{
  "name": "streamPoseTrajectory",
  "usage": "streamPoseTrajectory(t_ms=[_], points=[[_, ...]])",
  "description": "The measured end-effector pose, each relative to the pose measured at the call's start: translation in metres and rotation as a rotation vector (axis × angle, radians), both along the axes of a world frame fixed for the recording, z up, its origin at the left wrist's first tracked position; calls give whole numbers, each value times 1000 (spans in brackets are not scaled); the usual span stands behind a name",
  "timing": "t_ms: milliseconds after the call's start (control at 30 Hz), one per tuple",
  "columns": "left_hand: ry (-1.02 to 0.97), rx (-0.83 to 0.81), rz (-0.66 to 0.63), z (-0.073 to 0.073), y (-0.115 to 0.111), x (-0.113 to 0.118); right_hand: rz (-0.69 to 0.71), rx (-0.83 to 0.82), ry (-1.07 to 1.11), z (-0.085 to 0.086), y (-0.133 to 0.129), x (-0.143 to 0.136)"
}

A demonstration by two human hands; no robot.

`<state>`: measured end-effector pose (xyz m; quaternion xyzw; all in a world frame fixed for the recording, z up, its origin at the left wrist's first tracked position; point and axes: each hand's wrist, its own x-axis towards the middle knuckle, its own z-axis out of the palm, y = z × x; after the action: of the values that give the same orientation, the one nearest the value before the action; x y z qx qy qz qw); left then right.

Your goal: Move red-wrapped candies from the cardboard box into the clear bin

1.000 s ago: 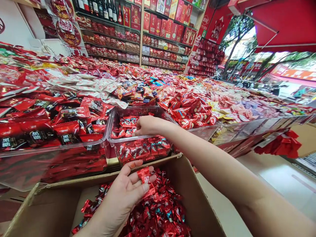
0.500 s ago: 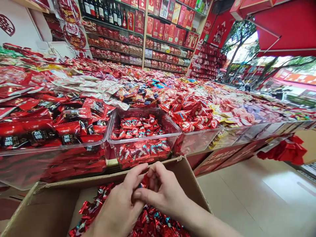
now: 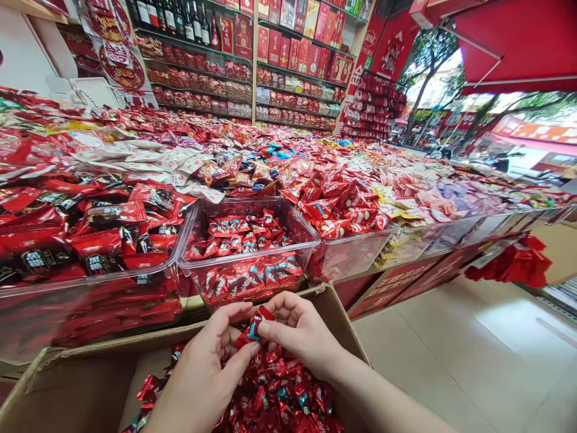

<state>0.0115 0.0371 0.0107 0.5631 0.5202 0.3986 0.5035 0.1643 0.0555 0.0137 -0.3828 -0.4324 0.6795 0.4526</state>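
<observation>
- The right hand [image 3: 302, 334] has its grip closed in a pinch, thumb pressed on 1 small wrapped candy [image 3: 252, 325], red with a patch of blue-green.
- The left hand [image 3: 207, 349] curls around the candy's other end, its grip half open, thumb tip just by the candy's lower edge; I cannot tell how firmly it holds.
- The candy is between the 2 hands, above the cardboard box [image 3: 76, 385], near the box's far edge and nearer its far right corner than its far left.
- Loose red candies [image 3: 283, 397], some with blue-green patches, are heaped in the box below the hands, partly hidden by them; bare cardboard shows by its left wall.
- Just beyond the box's far edge is a clear plastic bin [image 3: 247, 255], with small red candies [image 3: 234, 243] inside, lower than its rim.
- Left of the bin's left edge, large red-and-black packets [image 3: 94, 252] fill another clear container.
- By the bin's right edge, red packets [image 3: 342, 204] are piled high.
- Beyond the bin's back edge, white packets [image 3: 153, 159] and many other sweets spread away.
- Farther back are shelves [image 3: 255, 60] with bottles [image 3: 180, 21] at upper left.
- At right, pale floor [image 3: 433, 343] shows below the display.
</observation>
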Motion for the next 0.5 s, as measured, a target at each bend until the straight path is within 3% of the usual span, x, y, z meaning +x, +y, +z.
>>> streamPoseTrajectory(t_ms=[300, 500], points=[[-97, -68, 45, 5, 5, 0, -40, 118, -134, -2, 6, 8], [-37, -21, 52, 12, 8, -4, 43, 451, -379, -4, 5, 15]])
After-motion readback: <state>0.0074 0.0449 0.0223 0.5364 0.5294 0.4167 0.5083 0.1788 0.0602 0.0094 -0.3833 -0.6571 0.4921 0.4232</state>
